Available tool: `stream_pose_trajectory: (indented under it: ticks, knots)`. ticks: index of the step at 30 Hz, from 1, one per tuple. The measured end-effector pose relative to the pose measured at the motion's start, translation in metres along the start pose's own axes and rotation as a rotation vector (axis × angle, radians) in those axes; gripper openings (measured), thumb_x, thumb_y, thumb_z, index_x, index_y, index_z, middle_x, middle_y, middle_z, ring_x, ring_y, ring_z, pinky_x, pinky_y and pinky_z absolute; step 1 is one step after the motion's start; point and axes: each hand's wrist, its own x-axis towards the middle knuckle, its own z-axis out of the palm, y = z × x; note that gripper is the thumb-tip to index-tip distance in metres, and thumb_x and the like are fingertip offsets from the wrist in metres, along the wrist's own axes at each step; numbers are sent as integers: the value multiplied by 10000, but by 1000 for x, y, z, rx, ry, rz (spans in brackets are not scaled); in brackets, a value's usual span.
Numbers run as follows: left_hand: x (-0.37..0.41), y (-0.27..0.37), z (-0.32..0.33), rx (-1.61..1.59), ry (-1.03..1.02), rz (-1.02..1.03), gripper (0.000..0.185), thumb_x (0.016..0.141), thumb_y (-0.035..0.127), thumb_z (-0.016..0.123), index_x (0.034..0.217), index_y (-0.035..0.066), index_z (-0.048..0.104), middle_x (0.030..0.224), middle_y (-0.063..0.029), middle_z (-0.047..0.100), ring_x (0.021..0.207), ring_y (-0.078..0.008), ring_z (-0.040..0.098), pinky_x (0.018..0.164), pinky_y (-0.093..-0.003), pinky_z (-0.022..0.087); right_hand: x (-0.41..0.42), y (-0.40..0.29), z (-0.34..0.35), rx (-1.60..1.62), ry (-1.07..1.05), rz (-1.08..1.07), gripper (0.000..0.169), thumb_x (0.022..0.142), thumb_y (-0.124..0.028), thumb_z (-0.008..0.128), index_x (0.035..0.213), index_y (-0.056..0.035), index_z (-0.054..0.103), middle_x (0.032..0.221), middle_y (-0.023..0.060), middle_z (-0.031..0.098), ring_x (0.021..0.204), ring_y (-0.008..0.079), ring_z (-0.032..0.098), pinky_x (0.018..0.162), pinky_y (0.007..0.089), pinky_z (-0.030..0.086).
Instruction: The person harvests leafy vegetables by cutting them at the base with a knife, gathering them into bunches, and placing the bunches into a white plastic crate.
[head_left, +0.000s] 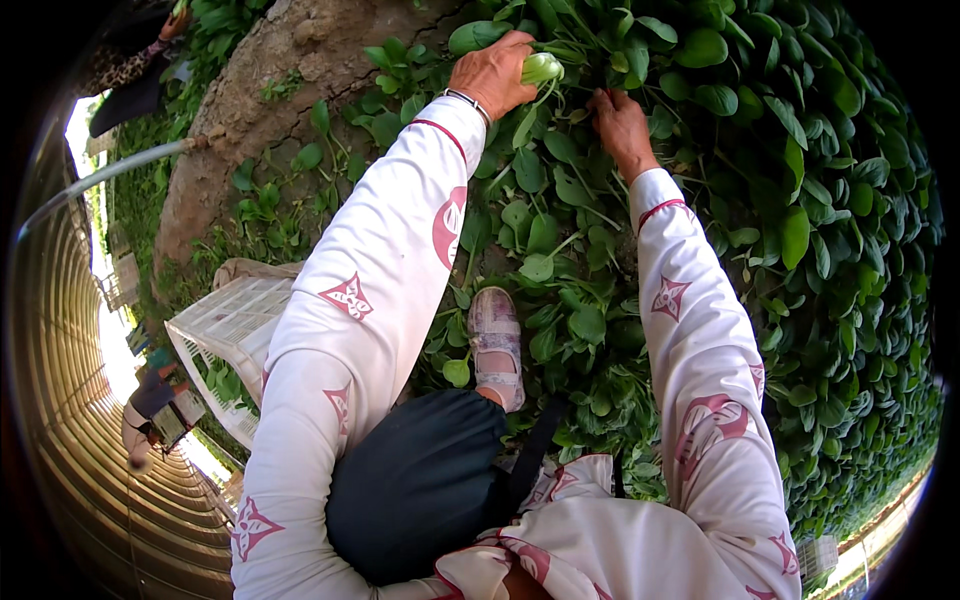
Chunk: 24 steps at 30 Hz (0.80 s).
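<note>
My left hand (493, 76) is closed around a leafy green resembling bok choy (543, 68). Its pale green stem base points right out of the fist, and a leaf (480, 36) shows beyond the knuckles. To the right, my right hand (624, 131) reaches down among the stems of the standing greens (701, 49), fingers curled. A speck of red shows at its fingertips, but what they grip is hidden by leaves and shadow. Loose and low leaves (536, 232) cover the soil between my forearms.
A white plastic crate (232, 319) with greens inside stands by my left arm. My shoe (496, 341) rests among leaves. Dense greens (847, 300) fill the right side. Beyond a soil ridge (225, 127) are a pale pipe (112, 172), another person's hand (176, 24) and a distant person (146, 412).
</note>
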Motion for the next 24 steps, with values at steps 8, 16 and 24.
stream_pose_trajectory:
  ticks: [8,16,24]
  knots:
    - [-3,-2,6,-90,22,-51,410,699,241,662,1077,83,644,1246,-18,573,981,-293,613,858,-361,496,4,-12,8,278,-164,245,330,948,-297,466,875,-7,605,687,91,599,578,209,557,475,338,426]
    - [-38,5,-23,-408,20,-44,417,730,168,695,1121,47,613,1058,-49,647,860,-171,629,813,-275,487,-14,-12,-13,421,-408,273,324,972,-341,463,928,-51,600,604,-14,466,513,101,388,452,271,298]
    - [-113,32,-66,-1442,-248,-480,432,761,166,761,1131,14,597,992,-35,652,857,-126,629,766,-281,518,-105,-57,-25,633,28,-64,372,952,-399,543,1040,-46,619,680,-21,479,605,79,429,576,218,365]
